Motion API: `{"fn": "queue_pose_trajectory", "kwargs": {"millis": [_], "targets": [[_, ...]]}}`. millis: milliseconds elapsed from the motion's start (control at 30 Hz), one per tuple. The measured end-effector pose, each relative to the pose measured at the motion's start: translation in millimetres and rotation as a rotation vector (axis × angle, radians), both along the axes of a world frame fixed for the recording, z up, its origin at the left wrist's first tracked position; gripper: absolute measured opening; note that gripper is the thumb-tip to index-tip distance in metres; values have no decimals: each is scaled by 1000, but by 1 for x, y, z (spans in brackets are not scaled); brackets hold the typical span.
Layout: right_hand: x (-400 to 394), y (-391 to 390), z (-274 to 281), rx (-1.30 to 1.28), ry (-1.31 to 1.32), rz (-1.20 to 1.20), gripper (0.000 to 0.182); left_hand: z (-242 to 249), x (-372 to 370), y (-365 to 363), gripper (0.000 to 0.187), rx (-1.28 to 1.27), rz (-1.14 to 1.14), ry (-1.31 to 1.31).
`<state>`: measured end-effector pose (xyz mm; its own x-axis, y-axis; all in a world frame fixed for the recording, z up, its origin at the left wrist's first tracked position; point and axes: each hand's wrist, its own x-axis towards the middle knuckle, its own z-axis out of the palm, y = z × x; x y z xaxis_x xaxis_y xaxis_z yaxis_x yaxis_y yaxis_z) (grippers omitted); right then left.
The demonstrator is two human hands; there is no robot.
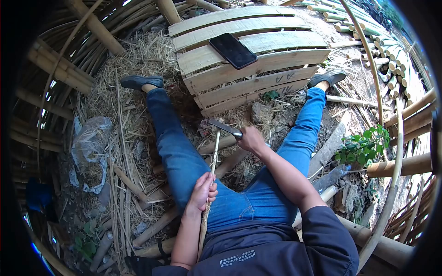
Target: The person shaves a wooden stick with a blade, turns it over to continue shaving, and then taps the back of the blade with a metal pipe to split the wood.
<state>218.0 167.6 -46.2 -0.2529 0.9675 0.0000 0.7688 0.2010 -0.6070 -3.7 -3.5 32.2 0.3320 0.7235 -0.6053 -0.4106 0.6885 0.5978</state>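
My dark shirt bears the word "WORKSPACE", printed in white within a light outline. The wooden crate carries dark lettering near its right end: "AA" appears legible; the remaining characters I cannot read.

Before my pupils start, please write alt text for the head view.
A person's right hand holds a knife at the tip of a thin stick gripped in the left hand. A phone lies on a slatted wooden crate between their feet.
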Motion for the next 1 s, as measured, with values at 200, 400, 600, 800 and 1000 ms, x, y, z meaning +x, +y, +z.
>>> {"fn": "queue_pose_trajectory", "kwargs": {"millis": [200,400,600,800,1000], "targets": [[-5,-4,7,-27,-1,15,18,-2,-5,-3,19,-21,21,-74],[-4,-10,13,79,-73,94,18,1,-7,-6,20,-55,22,-110],[-1,-1,10,77,-64,48,18,1,-7,-5,21,-55,3,-142],[-1,-3,1,122,-88,43,16,-1,-7,-2,21,-69,3,-161],[-2,-4,-3,1,22,-29,19,3,-4,-2,22,-81,6,-140]]}}
